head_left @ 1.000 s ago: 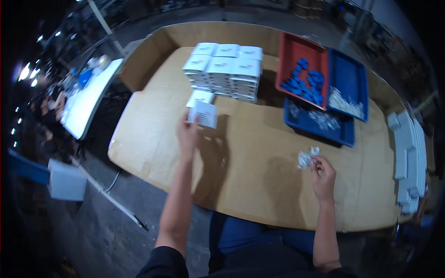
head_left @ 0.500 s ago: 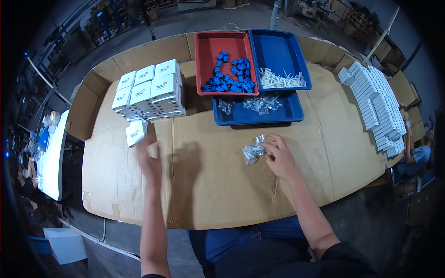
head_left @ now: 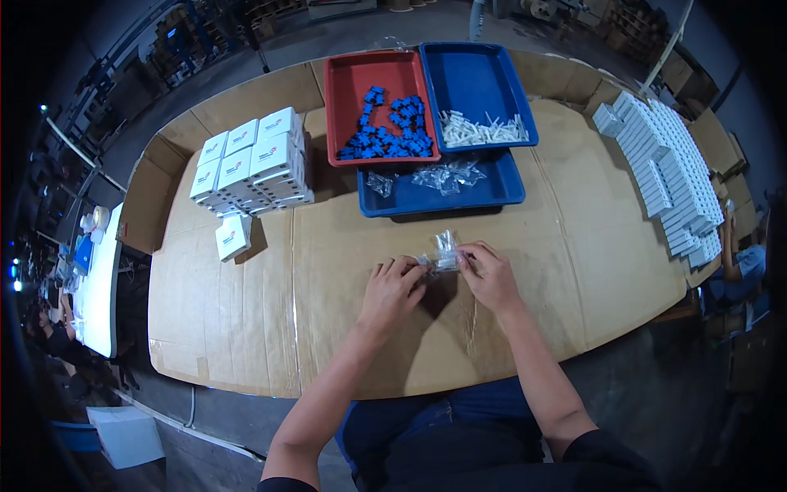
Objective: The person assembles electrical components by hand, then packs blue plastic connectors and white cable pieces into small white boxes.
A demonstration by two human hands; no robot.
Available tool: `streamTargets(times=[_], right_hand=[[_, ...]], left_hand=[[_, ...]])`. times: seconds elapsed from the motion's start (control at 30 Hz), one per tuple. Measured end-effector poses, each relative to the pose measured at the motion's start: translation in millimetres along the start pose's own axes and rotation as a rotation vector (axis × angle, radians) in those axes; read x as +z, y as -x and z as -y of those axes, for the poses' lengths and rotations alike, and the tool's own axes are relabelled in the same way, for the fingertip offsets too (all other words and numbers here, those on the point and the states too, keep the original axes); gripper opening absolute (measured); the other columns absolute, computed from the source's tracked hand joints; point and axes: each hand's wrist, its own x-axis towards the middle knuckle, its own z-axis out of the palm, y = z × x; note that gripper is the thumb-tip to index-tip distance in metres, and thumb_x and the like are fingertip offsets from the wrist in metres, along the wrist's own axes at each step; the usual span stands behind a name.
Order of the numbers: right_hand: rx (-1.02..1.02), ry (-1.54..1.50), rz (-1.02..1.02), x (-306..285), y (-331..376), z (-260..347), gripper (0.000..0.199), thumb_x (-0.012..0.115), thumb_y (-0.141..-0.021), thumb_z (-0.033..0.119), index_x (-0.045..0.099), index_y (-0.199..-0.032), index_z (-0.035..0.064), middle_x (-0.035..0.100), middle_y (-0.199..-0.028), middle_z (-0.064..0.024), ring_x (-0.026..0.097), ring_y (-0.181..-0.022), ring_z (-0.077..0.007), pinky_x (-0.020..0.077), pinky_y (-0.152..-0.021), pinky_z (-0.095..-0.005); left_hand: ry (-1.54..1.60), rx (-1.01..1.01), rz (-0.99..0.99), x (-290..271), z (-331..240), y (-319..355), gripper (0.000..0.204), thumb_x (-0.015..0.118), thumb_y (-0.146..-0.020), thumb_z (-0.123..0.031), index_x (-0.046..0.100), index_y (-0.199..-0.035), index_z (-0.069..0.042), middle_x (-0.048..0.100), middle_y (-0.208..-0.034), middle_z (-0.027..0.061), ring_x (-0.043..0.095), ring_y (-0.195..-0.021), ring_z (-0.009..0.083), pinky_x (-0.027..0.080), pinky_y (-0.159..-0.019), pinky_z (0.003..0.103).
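Both of my hands meet at the middle of a cardboard-covered table [head_left: 246,328]. My left hand [head_left: 392,292] and my right hand [head_left: 489,276] pinch a small clear plastic bag [head_left: 443,256] between them, just above the cardboard. Beyond the bag lies a blue tray [head_left: 492,190] with several more clear bags. A single white box [head_left: 233,237] stands apart on the left, near a stack of several white boxes [head_left: 250,162].
A red tray [head_left: 344,90] holds blue plastic parts [head_left: 387,133]. Next to it a second blue tray [head_left: 475,78] holds white parts. Rows of flat white boxes [head_left: 668,176] line the right edge. Another person [head_left: 742,262] is at the far right.
My left hand left the single white box at the left and came over to the clear bag held by my right hand. The view also shifted to centre the table.
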Motion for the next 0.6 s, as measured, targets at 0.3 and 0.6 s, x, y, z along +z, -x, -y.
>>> streamTargets(times=[0.3, 0.6], right_hand=[[0.329, -0.193, 0.0, -19.0, 16.8, -16.8, 0.015, 0.072, -0.099, 0.011, 0.068, -0.105, -0.0018, 0.073, -0.085, -0.0096, 0.068, -0.074, -0.0132, 0.0552, -0.069, -0.0294], [0.433, -0.429, 0.021, -21.8, 26.2, -15.3, 0.031, 0.073, -0.095, -0.001, 0.061, -0.124, -0.0028, 0.072, -0.097, -0.0061, 0.067, -0.091, -0.0093, 0.0551, -0.08, -0.0253]], left_hand=[[0.281, -0.141, -0.23, 3.8, -18.6, -8.3, 0.008, 0.07, -0.097, -0.011, 0.072, -0.102, -0.005, 0.072, -0.101, 0.0088, 0.069, -0.09, 0.0261, 0.053, -0.078, 0.039], [1.649, -0.764, -0.367, 12.3, -41.6, 5.4, 0.025, 0.046, -0.113, -0.025, 0.056, -0.109, -0.002, 0.07, -0.11, 0.0202, 0.073, -0.096, 0.0286, 0.061, -0.086, 0.042]])
